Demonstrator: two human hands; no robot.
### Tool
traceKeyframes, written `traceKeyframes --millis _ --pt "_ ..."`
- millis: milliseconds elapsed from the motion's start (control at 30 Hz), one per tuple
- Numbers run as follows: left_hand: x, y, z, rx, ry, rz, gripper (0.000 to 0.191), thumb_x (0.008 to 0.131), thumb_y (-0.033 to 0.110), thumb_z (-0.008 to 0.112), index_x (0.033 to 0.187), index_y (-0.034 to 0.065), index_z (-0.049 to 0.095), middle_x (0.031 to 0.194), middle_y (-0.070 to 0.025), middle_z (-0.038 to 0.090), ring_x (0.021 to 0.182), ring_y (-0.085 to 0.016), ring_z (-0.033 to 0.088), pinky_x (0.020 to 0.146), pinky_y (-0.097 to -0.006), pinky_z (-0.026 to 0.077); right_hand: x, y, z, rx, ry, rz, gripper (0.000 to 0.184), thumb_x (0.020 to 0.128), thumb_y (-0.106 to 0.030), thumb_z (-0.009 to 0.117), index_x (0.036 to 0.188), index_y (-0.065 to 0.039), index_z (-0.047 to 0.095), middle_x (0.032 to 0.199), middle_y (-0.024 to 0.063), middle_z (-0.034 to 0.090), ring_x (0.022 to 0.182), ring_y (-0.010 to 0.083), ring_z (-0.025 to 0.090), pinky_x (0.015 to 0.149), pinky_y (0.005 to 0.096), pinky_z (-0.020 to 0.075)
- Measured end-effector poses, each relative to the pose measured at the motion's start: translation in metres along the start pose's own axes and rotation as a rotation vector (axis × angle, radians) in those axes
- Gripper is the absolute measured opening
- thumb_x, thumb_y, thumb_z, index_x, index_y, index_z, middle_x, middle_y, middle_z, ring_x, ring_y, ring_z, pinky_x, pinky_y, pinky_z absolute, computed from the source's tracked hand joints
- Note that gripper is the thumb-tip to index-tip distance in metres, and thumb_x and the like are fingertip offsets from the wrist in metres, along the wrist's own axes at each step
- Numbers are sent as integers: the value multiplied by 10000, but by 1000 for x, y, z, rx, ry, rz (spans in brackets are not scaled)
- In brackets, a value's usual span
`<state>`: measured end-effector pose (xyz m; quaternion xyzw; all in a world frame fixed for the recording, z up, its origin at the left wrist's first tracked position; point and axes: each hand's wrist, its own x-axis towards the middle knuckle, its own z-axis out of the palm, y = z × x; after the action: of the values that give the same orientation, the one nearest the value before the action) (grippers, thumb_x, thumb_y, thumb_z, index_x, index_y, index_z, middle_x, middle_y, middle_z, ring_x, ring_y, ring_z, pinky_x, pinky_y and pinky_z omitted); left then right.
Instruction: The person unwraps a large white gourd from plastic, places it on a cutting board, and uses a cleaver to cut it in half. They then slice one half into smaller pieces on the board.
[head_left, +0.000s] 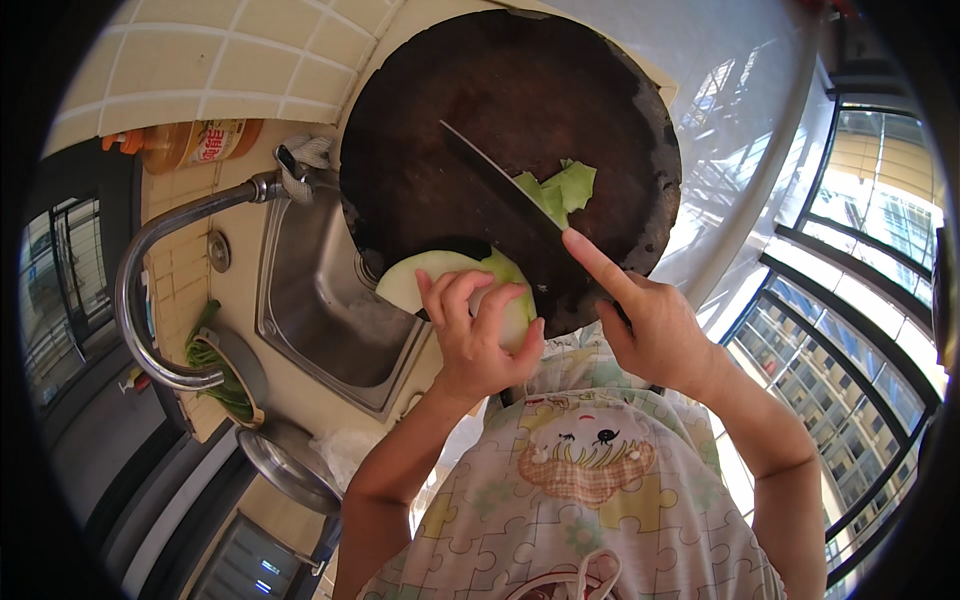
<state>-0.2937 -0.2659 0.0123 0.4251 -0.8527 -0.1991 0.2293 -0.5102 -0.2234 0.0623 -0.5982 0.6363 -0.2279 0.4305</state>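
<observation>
With fingers spread over its top, my left hand (478, 330) grips a large piece of pale green-skinned gourd (409, 279) at the near left edge of a dark round chopping board (420, 180). Part of the gourd is hidden by my fingers. My right hand (656, 322) holds a kitchen knife (504, 178), index finger stretched along the back of the blade. The blade lies diagonally over the board, its tip towards the far left. Beside the blade sit a few cut pieces of green peel (574, 184). The knife handle is mostly covered by my right hand.
Left of the board is a steel sink (352, 315) under a curved faucet (139, 277). A bowl of green vegetables (251, 367) and a metal pan (289, 465) stand farther left. An orange-capped bottle (202, 144) lies near the tiled wall. Windows (825, 390) are on the right.
</observation>
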Motion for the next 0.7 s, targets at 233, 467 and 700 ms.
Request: traceKeyframes --millis 233,467,700 --pt "-10 -21 -7 -121 54 68 490 659 256 794 1062 56 601 1186 -128 492 1124 -356 472 1109 -567 211 -52 -22 5 -336 -120 -88 805 732 39 597 1439 -316 448 706 102 481 473 256 510 450 365 462" --pt "-18 -30 -1 1 39 152 490 716 259 754 1109 11 600 1193 -199 522 1123 -433 470 973 -558 329 -75 -32 5 -435 -183 -114 899 637 -38 648 1440 -383 437 742 82 426 466 203 502 423 335 456" --pt "-21 -36 3 -41 77 164 463 728 256 742 1110 31 611 1182 -191 535 1117 -424 478 968 -541 334 -78 -34 0 -422 -161 -141 876 650 -50 653 1437 -376 448 721 79 423 439 184 487 401 322 441"
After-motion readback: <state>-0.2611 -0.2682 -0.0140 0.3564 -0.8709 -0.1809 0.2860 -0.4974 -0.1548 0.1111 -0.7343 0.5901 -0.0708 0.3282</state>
